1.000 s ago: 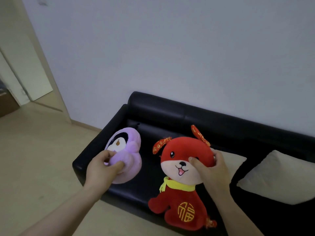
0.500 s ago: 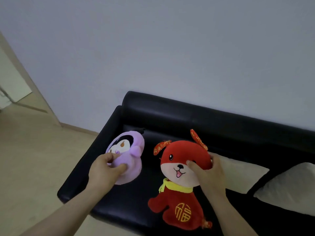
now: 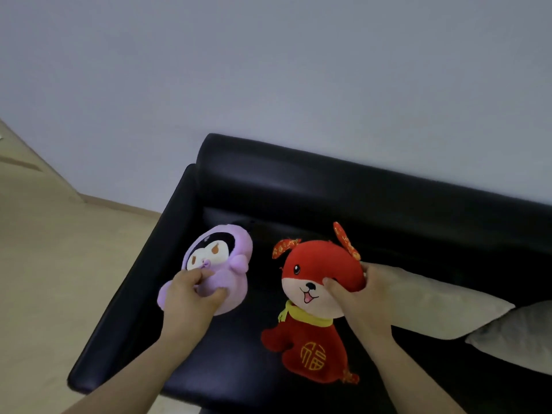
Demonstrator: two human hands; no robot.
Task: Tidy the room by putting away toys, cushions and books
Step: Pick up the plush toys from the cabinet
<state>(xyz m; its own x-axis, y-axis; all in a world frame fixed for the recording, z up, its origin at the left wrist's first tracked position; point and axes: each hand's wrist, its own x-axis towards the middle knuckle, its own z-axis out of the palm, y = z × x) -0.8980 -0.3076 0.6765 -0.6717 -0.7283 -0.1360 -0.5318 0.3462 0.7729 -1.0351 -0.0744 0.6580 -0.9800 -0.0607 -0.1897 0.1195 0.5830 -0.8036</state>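
Under the right hand [image 3: 363,300], hidden eye of red dog [image 3: 313,343]

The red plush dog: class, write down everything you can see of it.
The red plush dog is a soft, fuzzy toy: round red head, cream muzzle with open pink mouth, black nose, one eye showing, floppy red-and-gold ears, yellow scarf, gold character on its belly. It looks seated upright on the seat of the black sofa, facing the camera. The right hand grips the side of its head, thumb across the face.
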